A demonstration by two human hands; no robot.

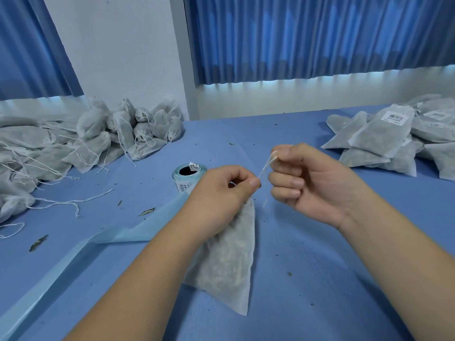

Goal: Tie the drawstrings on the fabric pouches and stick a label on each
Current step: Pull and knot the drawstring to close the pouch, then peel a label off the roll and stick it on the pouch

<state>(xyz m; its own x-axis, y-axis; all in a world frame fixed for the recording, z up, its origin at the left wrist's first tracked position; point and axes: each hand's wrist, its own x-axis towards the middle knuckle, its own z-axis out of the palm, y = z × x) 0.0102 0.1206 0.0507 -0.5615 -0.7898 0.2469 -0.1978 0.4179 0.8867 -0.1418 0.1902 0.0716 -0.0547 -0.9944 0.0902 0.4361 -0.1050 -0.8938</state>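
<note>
At the centre of the frame we see a pouch (229,262) of thin, whitish, slightly see-through fabric, filled with pale green-grey dried matter. It is flat and tapered: wide at the bottom, where a corner rests on the blue worktop (320,267), and narrowing up to a gathered neck.

The left hand (221,190) has its grip closed round that neck, thumb and forefinger pinching the top. A thin white drawstring (264,168) runs taut from there, up and to the right, into the right hand (307,178). Its grip pinches the string between thumb and forefinger, and the other fingers are curled. A loose end hangs between the two hands.

Just behind the left hand stands a label roll (188,173), its pale blue backing strip (73,262) trailing to the lower left of the frame.

At the upper left lies a heap (98,139) of filled pouches with loose strings. At the upper right lies a stack (384,136) of flatter pouches, some with barcode labels. Bits of dried leaf dot the worktop. Blue curtains (295,38) hang across the top.
</note>
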